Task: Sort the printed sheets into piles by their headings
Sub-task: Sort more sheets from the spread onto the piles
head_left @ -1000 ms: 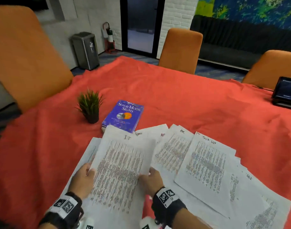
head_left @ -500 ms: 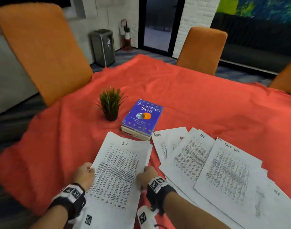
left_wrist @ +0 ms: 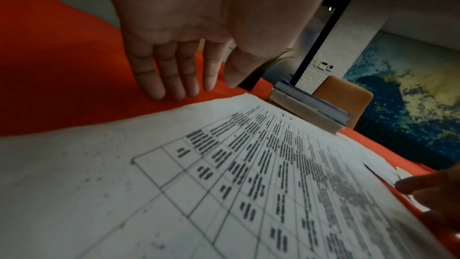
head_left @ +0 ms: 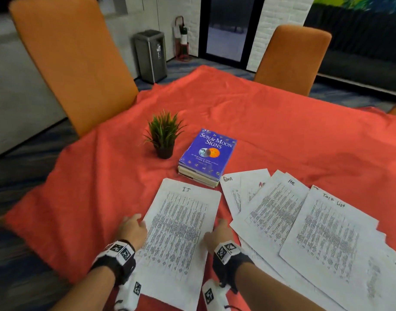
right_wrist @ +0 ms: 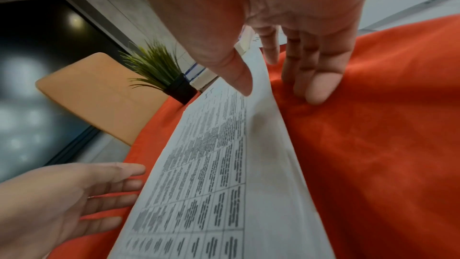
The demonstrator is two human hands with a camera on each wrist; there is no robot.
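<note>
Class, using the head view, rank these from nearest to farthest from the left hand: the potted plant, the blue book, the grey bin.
From the left hand:
1. Potted plant, straight ahead on the cloth.
2. Blue book, ahead and right.
3. Grey bin, on the floor beyond the table.

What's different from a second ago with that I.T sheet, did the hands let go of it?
Yes. The I.T sheet was held up over the fanned papers by both hands; now it lies flat on the red cloth, apart from the fan and near the book. The left hand and right hand have let go and sit open at its side edges. The HR sheet, Task List sheet, book and plant stayed put.
</note>
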